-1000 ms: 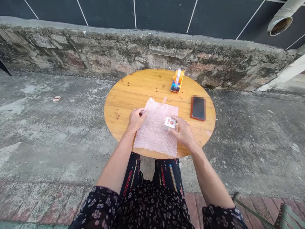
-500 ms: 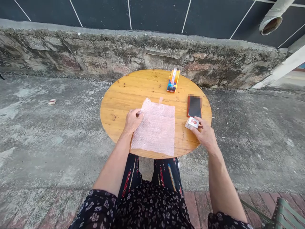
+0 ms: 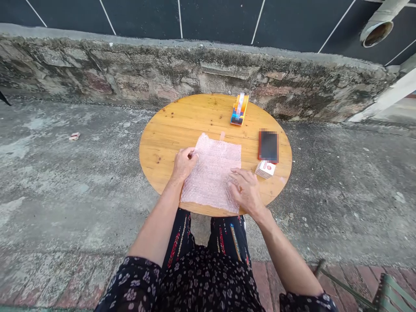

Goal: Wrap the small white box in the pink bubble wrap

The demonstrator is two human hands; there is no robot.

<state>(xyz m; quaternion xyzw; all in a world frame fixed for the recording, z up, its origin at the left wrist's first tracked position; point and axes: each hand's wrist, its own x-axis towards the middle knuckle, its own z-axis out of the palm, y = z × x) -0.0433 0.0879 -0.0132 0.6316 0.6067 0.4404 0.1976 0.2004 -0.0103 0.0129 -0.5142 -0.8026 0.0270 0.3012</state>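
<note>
A pinkish sheet of bubble wrap (image 3: 212, 173) lies flat on the round wooden table (image 3: 162, 130), near its front edge. My left hand (image 3: 184, 164) is at the sheet's upper left edge, thumb and fingers closed on it. Over the right edge rests my right hand (image 3: 246, 190), its fingers apart and nothing held. Just right of that hand stands a small white box (image 3: 265, 170) with a red mark, apart from my fingers. A short strip of tape (image 3: 222, 135) sticks out at the top edge of the wrap.
Behind the box lies a dark phone (image 3: 269, 146) with a red edge, partly blurred. An orange and blue tape dispenser (image 3: 239, 110) stands at the back of the table. Beyond is a stone wall base (image 3: 130, 78). A green chair (image 3: 390, 290) is at the lower right.
My right hand has let go of the small white box, leaving it in front of the phone, and moved left onto the bubble wrap. My left hand stays at the left edge.
</note>
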